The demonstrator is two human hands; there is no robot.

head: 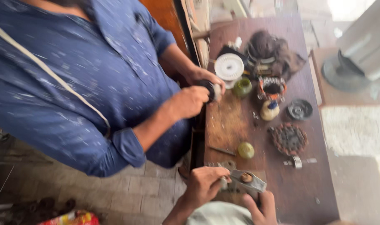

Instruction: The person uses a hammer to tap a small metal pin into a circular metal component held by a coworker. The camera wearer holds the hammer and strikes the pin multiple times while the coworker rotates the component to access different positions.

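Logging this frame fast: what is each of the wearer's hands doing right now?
Left hand: closed around one end of the grey metal part.
Right hand: gripping the same part from below, thumb up against it.

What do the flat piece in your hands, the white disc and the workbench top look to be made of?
Flat piece, held between left hand and right hand: probably metal, dull grey with a pale sheen on its edges. White disc: likely moulded plastic, matt, with fine radial ribs, though blur hides detail. Workbench top: apparently wood, dark brown, worn and scuffed paler near its middle.
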